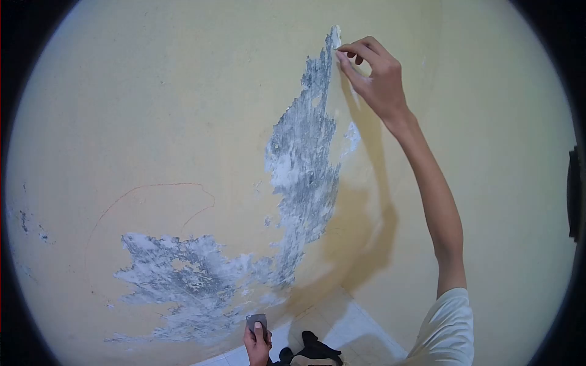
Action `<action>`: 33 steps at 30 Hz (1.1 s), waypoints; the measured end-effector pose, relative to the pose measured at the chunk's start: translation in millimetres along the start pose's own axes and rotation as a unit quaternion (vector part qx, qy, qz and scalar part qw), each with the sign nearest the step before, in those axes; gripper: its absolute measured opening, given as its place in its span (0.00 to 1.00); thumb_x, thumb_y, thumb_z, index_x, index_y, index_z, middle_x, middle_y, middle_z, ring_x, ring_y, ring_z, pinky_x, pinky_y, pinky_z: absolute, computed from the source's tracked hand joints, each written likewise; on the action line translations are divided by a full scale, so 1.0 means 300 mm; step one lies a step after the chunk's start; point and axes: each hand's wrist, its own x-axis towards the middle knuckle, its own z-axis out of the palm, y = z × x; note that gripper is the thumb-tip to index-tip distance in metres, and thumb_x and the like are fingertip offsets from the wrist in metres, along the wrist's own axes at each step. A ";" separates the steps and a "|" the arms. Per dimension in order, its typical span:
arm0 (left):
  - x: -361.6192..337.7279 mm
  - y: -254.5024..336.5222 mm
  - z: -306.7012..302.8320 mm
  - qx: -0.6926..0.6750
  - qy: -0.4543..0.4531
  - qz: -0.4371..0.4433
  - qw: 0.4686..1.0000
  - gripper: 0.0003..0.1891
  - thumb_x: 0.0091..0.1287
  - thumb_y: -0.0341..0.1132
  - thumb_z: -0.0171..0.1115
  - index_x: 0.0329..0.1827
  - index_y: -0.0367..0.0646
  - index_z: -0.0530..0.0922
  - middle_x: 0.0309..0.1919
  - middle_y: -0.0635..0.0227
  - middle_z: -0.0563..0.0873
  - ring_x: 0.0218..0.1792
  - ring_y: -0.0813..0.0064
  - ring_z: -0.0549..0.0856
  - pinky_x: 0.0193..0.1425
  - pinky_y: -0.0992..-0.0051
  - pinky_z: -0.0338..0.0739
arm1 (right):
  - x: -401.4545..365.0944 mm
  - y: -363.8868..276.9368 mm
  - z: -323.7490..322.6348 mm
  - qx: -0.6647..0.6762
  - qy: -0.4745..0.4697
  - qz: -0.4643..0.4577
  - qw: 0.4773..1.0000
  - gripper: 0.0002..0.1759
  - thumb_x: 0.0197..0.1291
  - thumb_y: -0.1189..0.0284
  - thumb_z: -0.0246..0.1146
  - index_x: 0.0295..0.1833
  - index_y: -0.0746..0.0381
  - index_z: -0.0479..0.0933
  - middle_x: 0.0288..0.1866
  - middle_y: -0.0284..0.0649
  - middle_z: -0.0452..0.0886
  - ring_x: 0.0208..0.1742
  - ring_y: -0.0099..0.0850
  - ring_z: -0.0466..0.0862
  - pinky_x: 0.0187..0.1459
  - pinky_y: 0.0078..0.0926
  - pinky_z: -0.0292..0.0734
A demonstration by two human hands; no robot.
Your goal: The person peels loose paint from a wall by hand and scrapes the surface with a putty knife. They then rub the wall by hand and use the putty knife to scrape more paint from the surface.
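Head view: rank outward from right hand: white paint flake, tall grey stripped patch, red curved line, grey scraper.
1. White paint flake, at right hand.
2. Tall grey stripped patch, below-left.
3. Red curved line, far left.
4. Grey metal scraper, in left hand.

Pale tiled floor [360, 332] — a dark shape [314, 349], perhaps a foot, on it.

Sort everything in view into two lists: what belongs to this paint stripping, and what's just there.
In use: right hand pinching a loose paint flake; left hand holding a scraper; stripped grey patch on the yellow wall.
Just there: red scribble on the wall; tiled floor; dark object at the right edge.
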 end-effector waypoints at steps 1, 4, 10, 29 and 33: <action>0.006 -0.001 0.002 0.003 -0.004 0.001 1.000 0.15 0.78 0.50 0.49 0.47 0.46 0.67 0.16 0.73 0.71 0.11 0.83 0.66 0.13 0.79 0.60 | -0.003 -0.014 0.010 0.002 0.008 0.021 1.000 0.07 0.61 0.72 0.68 0.42 0.65 0.84 0.38 0.42 0.83 0.35 0.32 0.84 0.38 0.29 0.80; 0.003 0.016 0.025 0.002 -0.009 -0.003 1.000 0.16 0.79 0.50 0.49 0.47 0.46 0.67 0.16 0.73 0.71 0.11 0.84 0.66 0.13 0.80 0.59 | -0.005 -0.033 0.035 -0.003 0.028 0.048 0.998 0.08 0.61 0.73 0.68 0.42 0.65 0.84 0.38 0.42 0.83 0.34 0.33 0.83 0.38 0.29 0.80; 0.017 0.023 0.023 -0.009 0.015 -0.002 1.000 0.16 0.78 0.50 0.49 0.47 0.46 0.67 0.16 0.73 0.71 0.11 0.85 0.66 0.13 0.80 0.58 | 0.009 -0.067 0.044 -0.022 0.045 0.120 0.992 0.08 0.61 0.73 0.67 0.42 0.65 0.85 0.35 0.40 0.83 0.33 0.30 0.82 0.39 0.28 0.78; 0.021 0.056 -0.001 -0.004 0.022 -0.007 1.000 0.16 0.78 0.50 0.49 0.47 0.47 0.67 0.17 0.74 0.70 0.12 0.85 0.66 0.13 0.82 0.58 | 0.088 -0.020 0.032 -0.032 -0.051 0.090 0.994 0.11 0.47 0.72 0.68 0.34 0.69 0.81 0.30 0.45 0.81 0.32 0.38 0.82 0.41 0.34 0.78; 0.020 0.042 0.008 -0.007 0.015 -0.002 1.000 0.15 0.79 0.50 0.49 0.46 0.47 0.67 0.16 0.73 0.70 0.11 0.85 0.65 0.13 0.81 0.58 | 0.059 -0.032 0.006 -0.002 -0.079 0.119 0.990 0.10 0.47 0.72 0.69 0.34 0.68 0.82 0.29 0.43 0.80 0.31 0.35 0.82 0.40 0.31 0.78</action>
